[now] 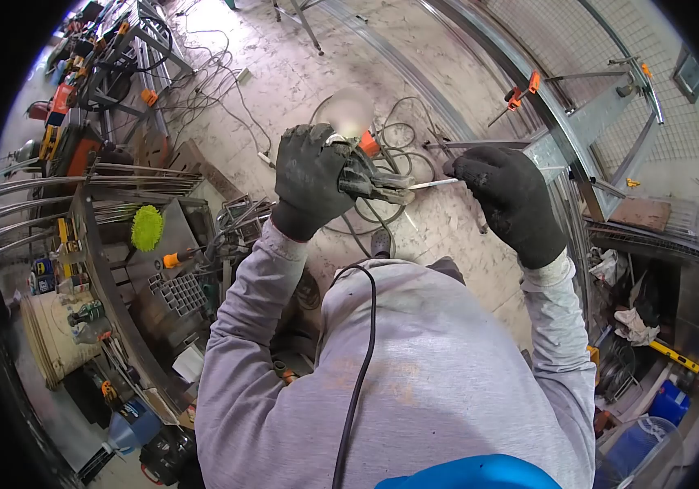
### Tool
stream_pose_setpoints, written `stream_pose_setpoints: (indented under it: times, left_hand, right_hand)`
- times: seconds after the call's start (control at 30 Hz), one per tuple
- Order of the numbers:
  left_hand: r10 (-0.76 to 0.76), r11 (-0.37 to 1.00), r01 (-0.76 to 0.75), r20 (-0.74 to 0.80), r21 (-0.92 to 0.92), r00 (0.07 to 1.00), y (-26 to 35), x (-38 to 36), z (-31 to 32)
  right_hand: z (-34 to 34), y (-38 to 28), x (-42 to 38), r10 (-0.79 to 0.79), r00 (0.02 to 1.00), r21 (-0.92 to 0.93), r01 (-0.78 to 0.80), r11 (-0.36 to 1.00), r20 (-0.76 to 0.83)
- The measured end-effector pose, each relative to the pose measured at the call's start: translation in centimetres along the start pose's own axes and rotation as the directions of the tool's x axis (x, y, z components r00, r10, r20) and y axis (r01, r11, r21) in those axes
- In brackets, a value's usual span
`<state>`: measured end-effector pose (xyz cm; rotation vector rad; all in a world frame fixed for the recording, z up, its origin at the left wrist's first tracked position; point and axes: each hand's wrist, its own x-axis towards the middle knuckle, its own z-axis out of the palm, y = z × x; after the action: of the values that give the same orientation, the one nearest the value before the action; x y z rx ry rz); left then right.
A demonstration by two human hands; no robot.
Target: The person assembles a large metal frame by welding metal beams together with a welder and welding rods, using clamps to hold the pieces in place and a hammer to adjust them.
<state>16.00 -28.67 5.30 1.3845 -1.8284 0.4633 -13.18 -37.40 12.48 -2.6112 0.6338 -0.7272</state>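
My left hand, in a black glove, is closed around a dark welding electrode holder. A thin pale rod runs from the holder's jaws towards the right. My right hand, also gloved in black, has its fingers closed around the rod near its right part. The rod's thin end shows beyond the right hand. Both hands are in front of my body, above the floor.
On the left stands a metal rack with long bars. At the right is a steel frame with orange clamps. Cables lie coiled on the floor. A yellow level is at the lower right.
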Motion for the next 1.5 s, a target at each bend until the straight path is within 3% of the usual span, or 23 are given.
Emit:
stream_pose_setpoints:
  times: [0.43, 0.5, 0.63, 0.7, 0.77, 0.8, 0.83, 0.9, 0.93, 0.97, 1.0, 1.03, 1.07, 1.1, 1.13, 1.17, 1.23, 1.27, 1.3, 1.37, 1.43, 1.5]
  left_hand:
    - [0.046, 0.999, -0.047, -0.016, -0.017, 0.999, -0.1, 0.0, 0.5]
    - [-0.032, 0.996, 0.040, 0.095, -0.075, 0.995, 0.5, 0.3, 0.2]
    - [0.005, 0.985, 0.005, 0.057, -0.173, 0.998, 0.9, 0.0, 1.2]
    - [-0.305, 0.882, 0.381, 0.280, -0.279, 0.910, 2.7, 0.0, 1.1]
    - [-0.397, 0.696, 0.621, 0.528, -0.360, 0.751, 2.2, -3.6, 2.6]
    - [-0.169, 0.900, 0.367, 0.585, -0.237, 0.793, 1.1, -4.9, 2.9]
    - [-0.238, 0.690, 0.660, 0.767, -0.299, 0.596, 1.8, -5.2, 2.7]
    - [-0.072, 0.644, 0.738, 0.943, -0.204, 0.324, 3.1, -5.6, 2.7]
    - [-0.073, 0.550, 0.809, 0.953, -0.206, 0.293, 4.6, -6.0, 2.9]
    - [-0.065, 0.364, 0.888, 0.944, -0.280, 0.324, 5.8, -7.0, 2.9]
    - [-0.071, 0.288, 0.897, 0.926, -0.336, 0.370, 7.0, -7.0, 3.1]
    - [-0.092, 0.209, 0.898, 0.906, -0.388, 0.413, 8.2, -6.9, 3.3]
    - [-0.122, 0.158, 0.909, 0.906, -0.386, 0.406, 9.6, -6.0, 3.4]
    - [-0.160, 0.106, 0.917, 0.904, -0.385, 0.397, 10.8, -4.7, 3.2]
    - [-0.190, 0.032, 0.906, 0.887, -0.423, 0.421, 11.4, -4.2, 3.1]
    - [-0.186, 0.041, 0.904, 0.886, -0.425, 0.425, 11.4, -3.7, 3.3]
    - [-0.215, 0.094, 0.892, 0.866, -0.442, 0.452, 11.7, -3.1, 3.4]
    - [-0.210, 0.080, 0.866, 0.841, -0.493, 0.498, 12.7, -1.7, 3.3]
    - [-0.209, 0.099, 0.866, 0.840, -0.491, 0.500, 14.0, -0.1, 2.9]
    - [-0.299, 0.126, 0.852, 0.800, -0.508, 0.521, 16.6, 2.4, 2.6]
    - [-0.330, 0.193, 0.854, 0.787, -0.484, 0.521, 18.3, 3.4, 3.2]
    - [-0.305, 0.207, 0.853, 0.797, -0.479, 0.521, 20.5, 4.5, 3.3]
  right_hand:
    - [-0.3, -0.2, -0.6, -0.038, 0.998, -0.024, 0.037, 0.999, -0.046]
    - [-0.3, -0.4, -0.8, -0.032, 0.997, -0.016, 0.031, 0.999, -0.065]
    - [-0.3, -0.3, -1.3, 0.027, 0.993, 0.064, -0.019, 0.998, -0.115]
    - [0.1, 0.4, -1.9, 0.033, 0.992, 0.078, -0.024, 0.997, -0.121]
    - [0.2, 1.2, -3.4, 0.073, 0.993, 0.091, -0.065, 0.994, -0.088]
    - [0.0, 1.0, -4.0, 0.097, 0.993, 0.066, -0.093, 0.994, -0.067]
    - [0.9, 1.7, -4.8, 0.046, 0.994, 0.032, -0.043, 0.999, -0.104]
    - [0.9, 1.3, -6.1, 0.115, 0.992, -0.041, -0.118, 0.992, -0.057]
    - [0.8, 1.7, -6.6, 0.122, 0.990, -0.073, -0.127, 0.989, -0.064]
    - [0.6, 1.8, -7.0, 0.122, 0.990, -0.093, -0.128, 0.987, -0.065]
    - [-0.1, 1.3, -7.2, 0.107, 0.977, -0.249, -0.151, 0.957, -0.182]
    - [-0.4, 0.6, -7.5, 0.125, 0.972, -0.260, -0.175, 0.950, -0.199]
    - [-0.4, -0.3, -7.9, 0.223, 0.872, -0.272, -0.364, 0.891, -0.436]
    - [-0.3, -0.9, -8.2, 0.280, 0.709, -0.233, -0.534, 0.813, -0.647]
    - [0.7, -0.6, -9.5, 0.294, 0.598, -0.187, -0.611, 0.769, -0.746]
    - [1.5, -0.1, -10.6, 0.292, 0.591, -0.183, -0.613, 0.768, -0.752]
    - [3.0, 0.8, -12.8, 0.484, 0.617, 0.000, -0.617, 0.787, -0.620]
    - [3.8, 1.4, -13.9, 0.538, 0.669, 0.078, -0.588, 0.805, -0.513]
    - [4.2, 1.6, -14.7, 0.537, 0.662, 0.091, -0.583, 0.807, -0.523]
    - [5.1, 1.8, -15.9, 0.571, 0.808, 0.032, -0.573, 0.819, -0.146]
    - [6.1, 2.1, -16.5, 0.510, 0.831, 0.032, -0.516, 0.856, -0.223]
    - [5.8, 2.2, -16.9, 0.448, 0.884, 0.134, -0.431, 0.892, -0.134]
